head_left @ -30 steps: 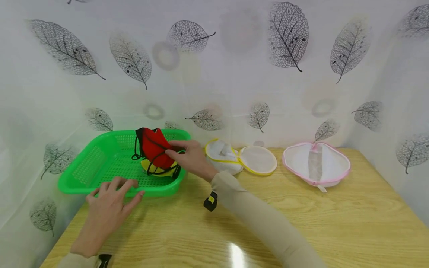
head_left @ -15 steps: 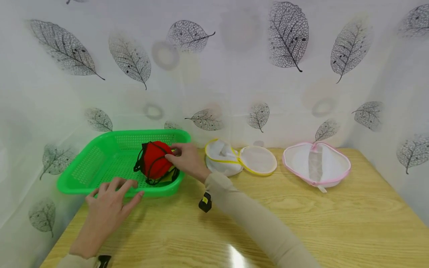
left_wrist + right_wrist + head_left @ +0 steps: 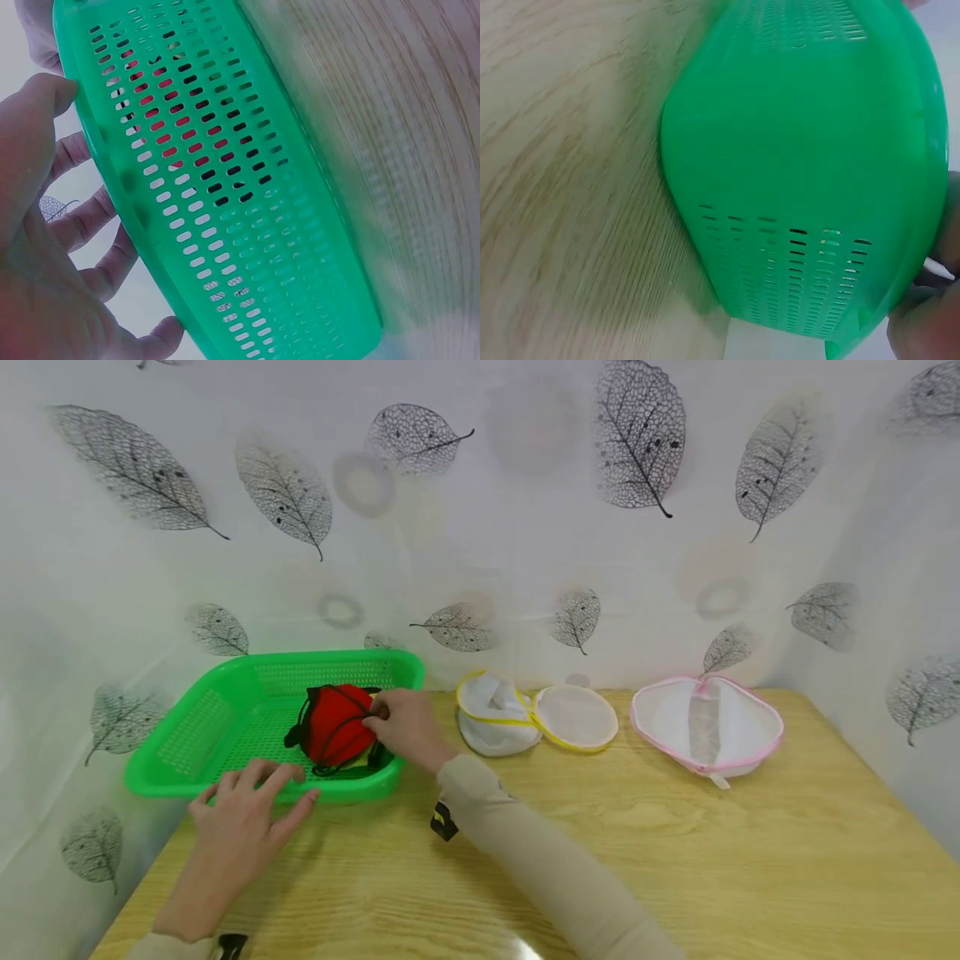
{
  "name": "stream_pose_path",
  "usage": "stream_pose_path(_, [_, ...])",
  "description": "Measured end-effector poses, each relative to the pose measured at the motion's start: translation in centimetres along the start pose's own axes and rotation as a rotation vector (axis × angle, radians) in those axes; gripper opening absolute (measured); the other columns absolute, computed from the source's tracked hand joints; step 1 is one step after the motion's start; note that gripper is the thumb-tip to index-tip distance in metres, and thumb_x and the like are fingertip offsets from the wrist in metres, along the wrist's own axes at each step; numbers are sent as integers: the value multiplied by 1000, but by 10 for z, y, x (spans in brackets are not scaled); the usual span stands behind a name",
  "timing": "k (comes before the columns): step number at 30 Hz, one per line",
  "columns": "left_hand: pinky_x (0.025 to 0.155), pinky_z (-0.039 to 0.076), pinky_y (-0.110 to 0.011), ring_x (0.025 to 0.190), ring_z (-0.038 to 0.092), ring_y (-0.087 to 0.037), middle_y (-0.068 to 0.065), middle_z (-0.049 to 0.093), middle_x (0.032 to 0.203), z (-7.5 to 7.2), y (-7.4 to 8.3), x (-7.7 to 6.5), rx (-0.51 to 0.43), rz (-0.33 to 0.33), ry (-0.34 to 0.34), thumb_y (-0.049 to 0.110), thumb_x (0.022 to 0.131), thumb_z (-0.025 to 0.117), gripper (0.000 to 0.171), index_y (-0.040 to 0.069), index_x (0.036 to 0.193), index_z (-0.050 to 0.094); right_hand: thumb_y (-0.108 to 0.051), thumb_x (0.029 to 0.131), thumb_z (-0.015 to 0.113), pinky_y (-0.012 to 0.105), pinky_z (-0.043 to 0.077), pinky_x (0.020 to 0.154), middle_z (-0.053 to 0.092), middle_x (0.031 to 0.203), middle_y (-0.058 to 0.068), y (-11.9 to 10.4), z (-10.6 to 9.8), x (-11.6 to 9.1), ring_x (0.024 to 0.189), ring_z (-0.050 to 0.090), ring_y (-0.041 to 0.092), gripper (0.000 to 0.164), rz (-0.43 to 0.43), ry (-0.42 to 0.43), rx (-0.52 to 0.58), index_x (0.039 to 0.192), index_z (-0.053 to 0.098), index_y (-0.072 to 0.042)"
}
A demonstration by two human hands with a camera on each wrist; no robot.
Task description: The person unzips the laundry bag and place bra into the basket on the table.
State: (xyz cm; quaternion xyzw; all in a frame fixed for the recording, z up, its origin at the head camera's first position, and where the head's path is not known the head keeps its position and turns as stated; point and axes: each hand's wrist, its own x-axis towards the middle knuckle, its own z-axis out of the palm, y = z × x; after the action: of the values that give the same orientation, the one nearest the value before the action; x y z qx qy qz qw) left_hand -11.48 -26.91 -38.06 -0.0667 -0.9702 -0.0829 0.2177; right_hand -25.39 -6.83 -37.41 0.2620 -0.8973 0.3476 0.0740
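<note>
A red cloth piece (image 3: 333, 727) with black edging and thin black cords lies in the right part of a green plastic basket (image 3: 225, 710). Its exact kind is hard to tell. Something yellow (image 3: 363, 758) shows partly beneath it. My right hand (image 3: 408, 722) reaches over the basket's right rim and pinches the red piece at its right edge. Spread over the near rim, my left hand (image 3: 243, 814) rests with its fingers bent loosely. In the left wrist view, those fingers (image 3: 112, 262) touch the basket rim (image 3: 124, 195), and red shows through the slots.
Right of the basket, a white mesh bag (image 3: 498, 735) with yellow trim stands with its round lid (image 3: 576, 717) unfolded. Farther right lies a white mesh bag (image 3: 675, 727) with pink trim. A leaf-printed curtain (image 3: 480, 527) hangs behind the wooden table (image 3: 675, 860).
My right hand has lowered the red cloth piece into the basket and shifted slightly left, covering much of the yellow thing. The left hand has stayed at the near rim.
</note>
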Motion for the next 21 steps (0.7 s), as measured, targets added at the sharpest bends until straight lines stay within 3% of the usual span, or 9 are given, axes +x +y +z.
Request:
stream_pose_path(6, [77,35,-82,103,56,-50,-12,63,117,0,-1,-1,-2,0,4,44,95,69,31,24,117,65,-21,99,68,19,54,77,80,101,-4,-3,2,-2,88,72,9,17,-128,-97,-187,106,81,-16])
stream_pose_path(10, [78,35,-82,103,56,-50,-12,63,116,2,-1,0,-10,4,15,44,94,70,30,23,116,65,-19,100,63,20,55,76,80,103,-4,-3,-1,-4,85,73,9,21,-174,-114,-237,110,81,-17])
stream_pose_path(17, [77,35,-81,102,56,-50,-12,63,116,2,1,0,-14,1,23,44,94,71,31,24,116,66,-15,100,61,12,49,71,80,103,0,-2,-8,-11,77,64,3,23,-216,-139,-106,112,80,-11])
stream_pose_path(21, [76,36,-81,103,57,-50,-12,64,116,1,0,-1,-10,1,22,44,93,71,31,24,116,66,-13,100,61,11,49,78,79,107,1,-2,-13,-19,84,66,4,23,-274,-192,-79,114,78,-9])
